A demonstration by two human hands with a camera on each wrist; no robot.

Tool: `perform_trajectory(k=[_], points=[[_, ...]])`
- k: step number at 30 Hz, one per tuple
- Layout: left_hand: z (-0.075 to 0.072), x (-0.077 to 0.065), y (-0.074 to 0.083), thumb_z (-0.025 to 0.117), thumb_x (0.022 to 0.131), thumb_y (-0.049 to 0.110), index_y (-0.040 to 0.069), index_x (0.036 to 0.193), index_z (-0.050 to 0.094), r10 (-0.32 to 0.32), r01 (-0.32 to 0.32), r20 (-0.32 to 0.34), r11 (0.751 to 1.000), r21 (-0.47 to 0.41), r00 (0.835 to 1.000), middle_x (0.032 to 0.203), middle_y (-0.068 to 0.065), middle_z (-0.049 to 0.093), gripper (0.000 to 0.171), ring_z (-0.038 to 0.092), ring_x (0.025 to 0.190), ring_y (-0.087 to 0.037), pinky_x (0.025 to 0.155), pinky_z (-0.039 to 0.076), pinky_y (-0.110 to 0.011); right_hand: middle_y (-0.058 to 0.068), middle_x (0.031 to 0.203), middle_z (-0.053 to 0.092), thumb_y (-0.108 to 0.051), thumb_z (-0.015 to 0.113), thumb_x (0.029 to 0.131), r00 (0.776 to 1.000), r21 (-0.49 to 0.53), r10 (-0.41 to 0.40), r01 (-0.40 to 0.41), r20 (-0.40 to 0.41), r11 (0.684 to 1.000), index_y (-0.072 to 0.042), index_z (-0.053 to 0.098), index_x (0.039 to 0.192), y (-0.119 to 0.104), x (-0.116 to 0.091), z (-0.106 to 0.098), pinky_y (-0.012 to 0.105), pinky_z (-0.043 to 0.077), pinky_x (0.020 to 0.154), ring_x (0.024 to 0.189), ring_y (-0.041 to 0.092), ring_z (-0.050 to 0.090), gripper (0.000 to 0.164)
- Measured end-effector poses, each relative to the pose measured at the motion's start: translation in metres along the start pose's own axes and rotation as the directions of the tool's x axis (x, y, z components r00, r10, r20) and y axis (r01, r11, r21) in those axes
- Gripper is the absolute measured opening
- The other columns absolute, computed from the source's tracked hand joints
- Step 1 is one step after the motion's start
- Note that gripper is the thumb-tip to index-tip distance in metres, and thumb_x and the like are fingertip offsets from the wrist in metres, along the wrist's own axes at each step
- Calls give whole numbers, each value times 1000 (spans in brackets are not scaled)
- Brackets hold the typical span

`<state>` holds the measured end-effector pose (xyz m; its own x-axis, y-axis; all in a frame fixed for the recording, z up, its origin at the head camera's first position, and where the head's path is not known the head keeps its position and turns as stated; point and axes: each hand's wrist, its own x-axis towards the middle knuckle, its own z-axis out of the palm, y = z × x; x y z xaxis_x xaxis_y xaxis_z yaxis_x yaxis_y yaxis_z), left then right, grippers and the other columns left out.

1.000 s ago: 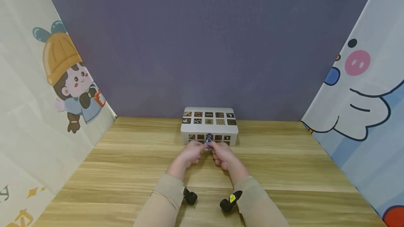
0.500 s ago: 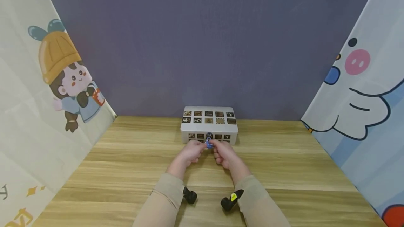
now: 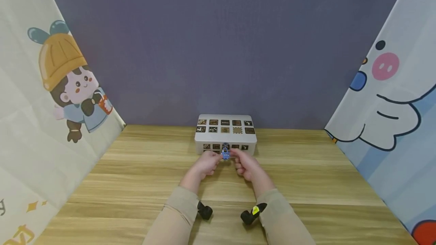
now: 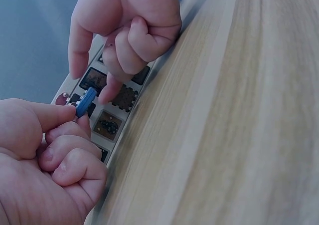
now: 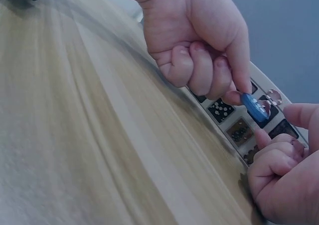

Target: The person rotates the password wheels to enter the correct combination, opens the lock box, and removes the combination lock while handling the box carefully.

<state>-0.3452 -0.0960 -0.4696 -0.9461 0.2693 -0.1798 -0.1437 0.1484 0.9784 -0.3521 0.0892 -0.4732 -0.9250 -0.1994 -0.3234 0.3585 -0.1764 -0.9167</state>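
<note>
Pinching the blue padlock (image 3: 225, 155) with left fingers (image 4: 61, 115) at the white box's (image 3: 221, 138) front — now drawing right fingers (image 5: 299, 115) back, parted and holding nothing just beside it — probably relying on the left grip alone for steadying.

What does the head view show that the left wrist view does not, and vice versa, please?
Only the head view shows the cartoon figures and both sleeves. Only the left wrist view shows the blue lock nearly edge-on and the left hand from its palm side. Both show the left hand pinching the lock, the right hand, box and table.
</note>
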Motion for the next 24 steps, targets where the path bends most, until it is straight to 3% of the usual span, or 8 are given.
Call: perform_trajectory(k=[11,19,24], points=[[1,2,-2,54,104,17,-4,89,57,5,-5,0,1000,-1,1000,58,7,36,25,29,47,-6,41,26,-19,-11,59,33,-31,59,102,1000,42,11,-10,-15,999,0,59,114,-6,-1,-10,16,20,39,44,1,25,34],[1,2,-2,55,104,17,-9,97,60,2,-2,-7,1000,9,1000,58,7,36,27,29,47,-6,41,26,-19,-12,59,33,-29,59,101,1000,58,3,-1,-21,998,1,59,114,-8,-3,-12,17,20,39,44,2,24,33],[2,0,-1,54,104,16,-8,94,58,6,-6,-5,1000,-2,1000,58,7,35,26,28,46,-6,41,25,-18,-11,59,33,-30,60,101,1000,51,4,-3,-16,999,2,59,117,-8,-4,-12,16,20,39,44,2,25,36]])
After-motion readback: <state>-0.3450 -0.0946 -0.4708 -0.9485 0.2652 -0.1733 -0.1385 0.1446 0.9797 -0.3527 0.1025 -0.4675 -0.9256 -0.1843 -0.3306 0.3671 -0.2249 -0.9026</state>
